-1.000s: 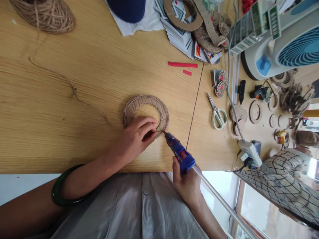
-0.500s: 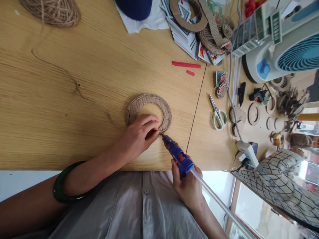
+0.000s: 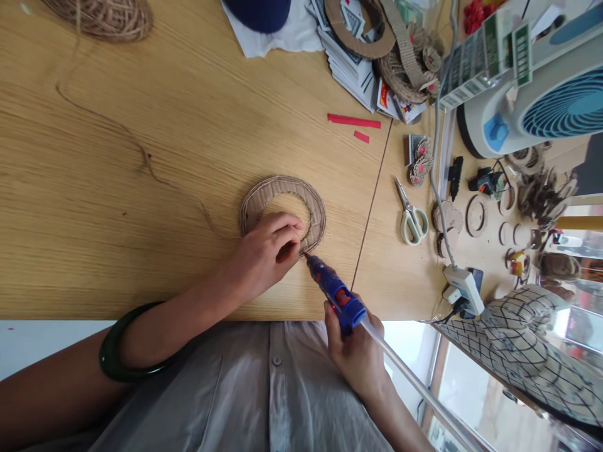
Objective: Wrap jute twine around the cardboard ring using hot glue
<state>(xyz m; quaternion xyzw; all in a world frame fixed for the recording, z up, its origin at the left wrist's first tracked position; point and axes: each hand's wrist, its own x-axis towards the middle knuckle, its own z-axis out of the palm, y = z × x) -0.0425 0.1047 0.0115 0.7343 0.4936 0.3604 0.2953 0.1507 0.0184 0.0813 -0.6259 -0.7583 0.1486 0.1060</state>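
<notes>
A flat cardboard ring (image 3: 254, 212) lies on the table, with twine running round its outer edge. My left hand (image 3: 272, 251) is closed over the ring's near side, fingers curled and thumb low at the rim; the exact grip under the fingers is hidden. Loose twine (image 3: 176, 188) trails from the left and disappears beneath that hand. My right hand (image 3: 355, 351) is wrapped round a blue hot glue gun (image 3: 336, 292), a long clear glue stick (image 3: 414, 383) sticking out of its back. The gun's nozzle touches, or nearly touches, the ring's near right edge beside my left fingers.
A twine ball (image 3: 110, 19) sits far left. Red strips (image 3: 354, 121) and scissors (image 3: 411, 216) lie to the right. Playing cards (image 3: 351, 78) and cardboard pieces are heaped at the back. A fan (image 3: 499, 113), a power strip (image 3: 464, 289) and its cable occupy the right side.
The view has shifted slightly. Both hands, the ring and the glue gun keep nearly the same positions relative to each other.
</notes>
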